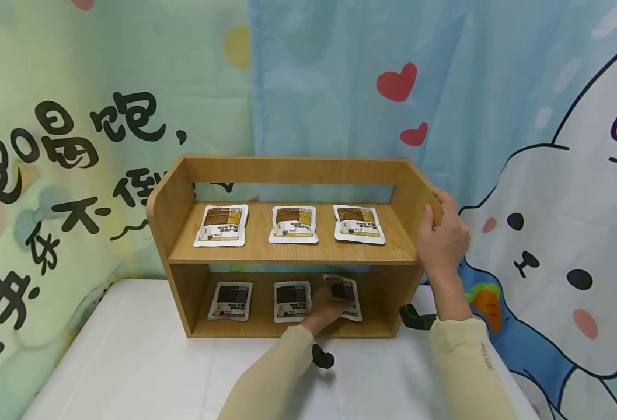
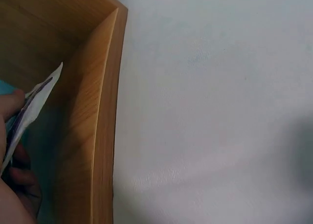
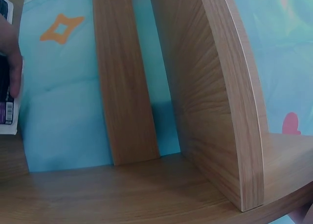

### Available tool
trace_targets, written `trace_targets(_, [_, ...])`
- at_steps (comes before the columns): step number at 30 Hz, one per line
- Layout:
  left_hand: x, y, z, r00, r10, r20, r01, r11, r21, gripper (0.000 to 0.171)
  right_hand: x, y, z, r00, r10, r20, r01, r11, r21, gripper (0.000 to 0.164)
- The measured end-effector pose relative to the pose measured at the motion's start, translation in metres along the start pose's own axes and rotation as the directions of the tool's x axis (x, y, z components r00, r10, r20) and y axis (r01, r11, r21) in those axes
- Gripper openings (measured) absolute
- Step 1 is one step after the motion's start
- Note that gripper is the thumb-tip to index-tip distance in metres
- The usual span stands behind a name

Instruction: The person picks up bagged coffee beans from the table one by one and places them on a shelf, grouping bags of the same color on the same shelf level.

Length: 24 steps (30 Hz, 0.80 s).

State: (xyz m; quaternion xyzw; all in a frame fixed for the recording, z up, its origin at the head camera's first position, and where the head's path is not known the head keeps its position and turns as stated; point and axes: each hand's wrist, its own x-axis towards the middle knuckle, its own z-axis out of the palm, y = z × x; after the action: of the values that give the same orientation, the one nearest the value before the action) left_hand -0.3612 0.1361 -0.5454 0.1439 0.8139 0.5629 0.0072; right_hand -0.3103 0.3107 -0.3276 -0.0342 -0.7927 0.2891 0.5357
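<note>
A two-tier wooden shelf (image 1: 295,256) stands on a white table. On its lower tier my left hand (image 1: 328,304) pinches the rightmost dark-labelled pouch (image 1: 354,302) between thumb and fingers. That pouch (image 2: 38,104) stands tilted up between the digits in the left wrist view. My right hand (image 1: 447,239) grips the edge of the shelf's right side panel (image 1: 418,195). Two more dark-labelled pouches (image 1: 292,301) lean on the lower tier, left of my left hand. Three pouches with brown and yellow labels (image 1: 293,224) sit in a row on the upper tier.
The white tabletop (image 1: 140,350) spreads in front of the shelf and to its left. Printed curtains (image 1: 319,76) hang behind, with a large cartoon rabbit (image 1: 539,233) at the right. Black wrist cameras (image 1: 415,318) are worn on both forearms.
</note>
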Motion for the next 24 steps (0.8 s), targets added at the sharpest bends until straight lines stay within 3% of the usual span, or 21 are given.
trace_targets(8, [0.004,-0.001,0.007,1.0,-0.015,0.026,0.012,0.995,0.095,0.056,-0.002,0.0,-0.001,1.0,0.0,0.013,0.0,1.0,0.004,0.032])
trace_targets(15, [0.004,0.005,0.005,0.989,-0.122,0.079,0.105,0.975,0.197,0.062,-0.002,0.0,-0.003,1.0,0.015,0.026,-0.015,1.0,-0.004,0.034])
trace_targets(19, [0.0,0.013,0.001,0.987,-0.146,0.069,0.12,0.95,0.29,0.065,-0.001,-0.001,-0.003,0.999,0.023,0.026,-0.023,1.0,-0.005,0.034])
trace_targets(24, [-0.004,0.013,0.002,0.992,-0.121,0.022,0.101,0.906,0.412,0.064,-0.001,-0.002,-0.003,0.999,0.037,0.038,-0.037,0.999,0.001,0.034])
